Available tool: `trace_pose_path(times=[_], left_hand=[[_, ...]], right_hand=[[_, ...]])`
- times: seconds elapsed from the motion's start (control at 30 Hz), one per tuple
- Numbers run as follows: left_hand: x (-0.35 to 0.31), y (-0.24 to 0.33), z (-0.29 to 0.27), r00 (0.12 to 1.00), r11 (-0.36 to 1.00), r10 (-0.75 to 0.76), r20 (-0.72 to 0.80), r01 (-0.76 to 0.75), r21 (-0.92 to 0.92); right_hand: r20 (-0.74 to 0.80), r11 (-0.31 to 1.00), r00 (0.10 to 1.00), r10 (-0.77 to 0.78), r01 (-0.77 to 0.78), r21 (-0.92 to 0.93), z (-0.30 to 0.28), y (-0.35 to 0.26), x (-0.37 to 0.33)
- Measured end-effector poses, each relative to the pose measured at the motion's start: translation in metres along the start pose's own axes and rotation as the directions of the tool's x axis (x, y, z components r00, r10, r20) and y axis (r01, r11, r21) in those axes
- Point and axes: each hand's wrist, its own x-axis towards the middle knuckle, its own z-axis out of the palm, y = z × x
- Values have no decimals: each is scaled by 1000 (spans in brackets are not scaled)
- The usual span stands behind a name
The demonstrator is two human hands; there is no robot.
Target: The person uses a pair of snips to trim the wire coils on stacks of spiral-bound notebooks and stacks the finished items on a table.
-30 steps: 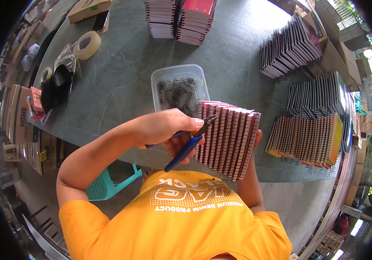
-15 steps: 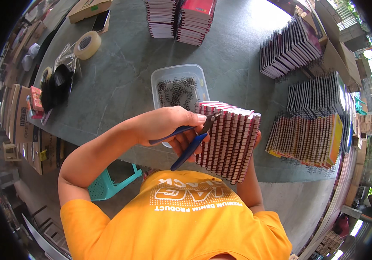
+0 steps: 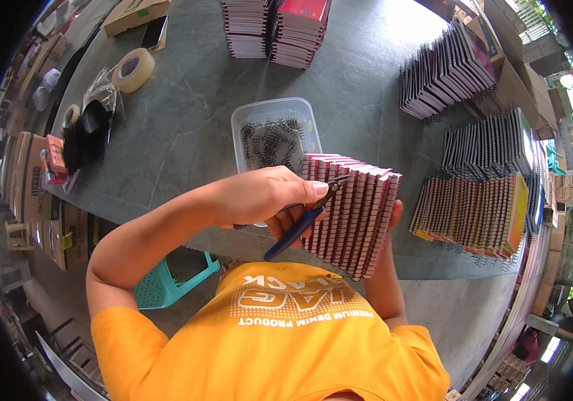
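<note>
My left hand [image 3: 276,197] is closed around blue-handled pliers [image 3: 294,235]. Their dark jaws rest at the upper ends of the wire coils on a stack of spiral notebooks [image 3: 348,217]. The notebooks have red covers and stand packed together, with their coil bindings turned toward me. My right hand [image 3: 396,215] grips this stack from its right side, most of its fingers hidden behind it. Just beyond my left hand, a clear plastic tub [image 3: 237,127] contains short pieces of dark wire coil [image 3: 272,142].
Red notebook stacks [image 3: 300,33] stand at the far side of the grey table [image 3: 186,127]. More spiral notebooks [image 3: 470,207] line the right side. A tape roll [image 3: 133,70] and a black brush-like item [image 3: 89,130] lie at left. A teal stool [image 3: 173,284] is below the edge.
The pliers' jaws have shifted slightly right along the coil ends. Their handles have come closer together in my left hand. The notebook stack is almost where it was.
</note>
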Motion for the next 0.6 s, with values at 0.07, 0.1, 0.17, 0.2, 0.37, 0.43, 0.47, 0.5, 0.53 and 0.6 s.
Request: trace_pose_path(times=[0.07, 0.1, 0.17, 0.2, 0.37, 0.43, 0.47, 0.5, 0.53, 0.6], left_hand=[[3, 1, -1, 999, 990, -48, 24, 51, -133], [5, 0, -3, 997, 979, -69, 28, 73, -192], [10, -9, -2, 978, 973, 136, -156, -103, 205], [13, -19, 4, 885, 746, 411, -218, -190, 638], [-1, 12, 5, 964, 844, 197, -177, -75, 531], [4, 5, -1, 991, 971, 78, -110, -50, 235], [4, 4, -1, 996, 991, 40, -79, -29, 134], [4, 4, 0, 999, 999, 5, -45, -4, 32], [4, 5, -1, 1000, 1000, -20, -23, 20, 8], [1, 7, -1, 997, 997, -69, 22, 69, -38]], right_hand=[[39, 1000, 999, 4, -4, -13, 0, 0, 1], [48, 1000, 999, 10, -10, -5, 0, 0, 1], [61, 1000, 998, 17, -17, 10, -2, 0, 1], [60, 1000, 998, 18, -19, 15, -2, 1, 2], [43, 999, 999, 22, -23, 27, 0, 0, 0], [42, 999, 999, 23, -24, 33, 1, -2, 1], [39, 999, 999, 23, -24, 34, 0, -1, 1], [37, 999, 999, 26, -28, 38, 1, -1, 1], [34, 999, 999, 20, -22, 39, 1, -1, 2], [23, 999, 1000, 21, -22, 39, 2, -1, 0]])
